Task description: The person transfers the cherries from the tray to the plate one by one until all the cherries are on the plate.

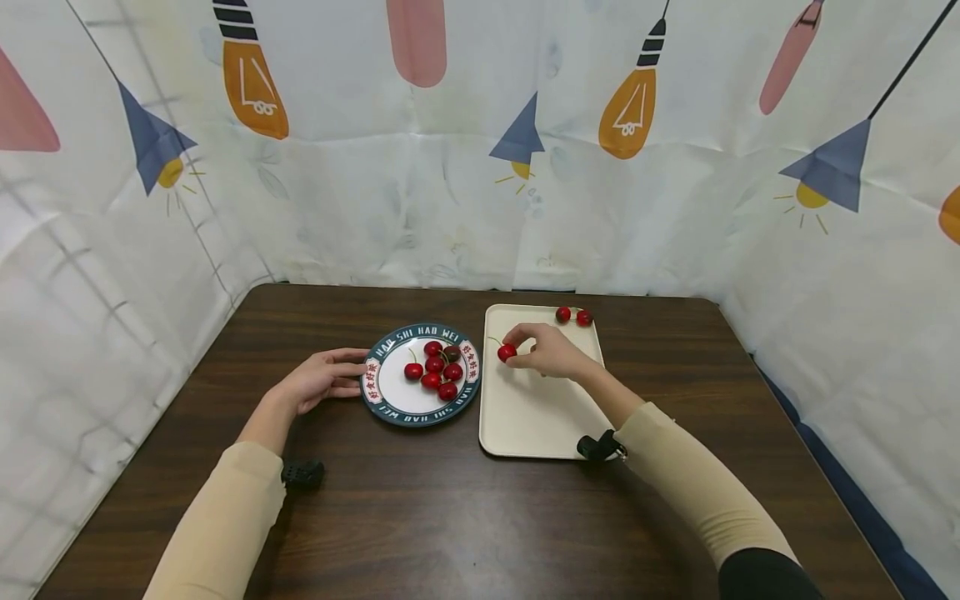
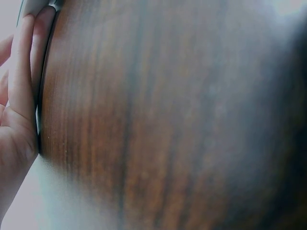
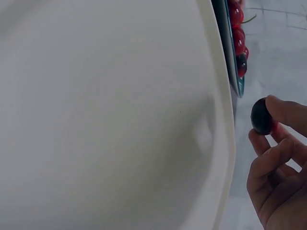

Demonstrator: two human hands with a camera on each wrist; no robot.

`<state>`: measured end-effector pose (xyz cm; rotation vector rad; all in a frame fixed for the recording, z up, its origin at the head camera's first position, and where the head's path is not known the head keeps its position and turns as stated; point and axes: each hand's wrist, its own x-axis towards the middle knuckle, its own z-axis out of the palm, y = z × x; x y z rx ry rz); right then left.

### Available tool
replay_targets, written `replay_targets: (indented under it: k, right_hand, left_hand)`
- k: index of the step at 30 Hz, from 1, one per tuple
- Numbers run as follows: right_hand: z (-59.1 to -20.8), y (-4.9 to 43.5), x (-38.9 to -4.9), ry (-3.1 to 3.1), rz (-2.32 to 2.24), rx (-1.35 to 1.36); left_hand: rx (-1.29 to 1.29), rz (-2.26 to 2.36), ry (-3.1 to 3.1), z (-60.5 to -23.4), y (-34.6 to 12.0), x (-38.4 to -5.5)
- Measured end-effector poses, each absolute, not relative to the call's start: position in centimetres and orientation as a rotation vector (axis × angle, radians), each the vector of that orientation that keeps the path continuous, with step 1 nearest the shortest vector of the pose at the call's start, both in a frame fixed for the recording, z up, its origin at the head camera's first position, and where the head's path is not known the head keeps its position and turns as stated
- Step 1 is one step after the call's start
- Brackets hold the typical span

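My right hand [image 1: 550, 352] pinches a red cherry [image 1: 506, 352] between thumb and fingertips, over the left side of a cream tray [image 1: 536, 417]. In the right wrist view the pinched cherry [image 3: 261, 116] looks dark and sits past the tray's rim [image 3: 225, 120]. With fairly straight fingers, my left hand [image 1: 324, 379] touches the left rim of a round plate [image 1: 390, 404], white with a dark teal lettered border. Several cherries [image 1: 433, 365] lie on the plate, grouped right of its centre. The left wrist view shows the left fingers [image 2: 21, 72] along the plate's edge, low by the tabletop.
Two more cherries [image 1: 573, 317] lie at the tray's far right end. Plate and tray stand side by side on a dark wooden table [image 1: 420, 517]. A white printed curtain [image 1: 405, 208] hangs behind the table and on both sides.
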<state>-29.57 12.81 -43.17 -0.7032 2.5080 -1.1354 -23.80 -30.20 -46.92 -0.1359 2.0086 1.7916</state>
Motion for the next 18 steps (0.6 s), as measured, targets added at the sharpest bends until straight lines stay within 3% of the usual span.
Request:
replay_targets:
  k: [18]
  right_hand:
    - [-42.6,8.7,-28.3,2.445,-1.142,-0.902]
  left_hand:
    - [-0.152,1.794,2.010,-47.0,-30.1,-23.9]
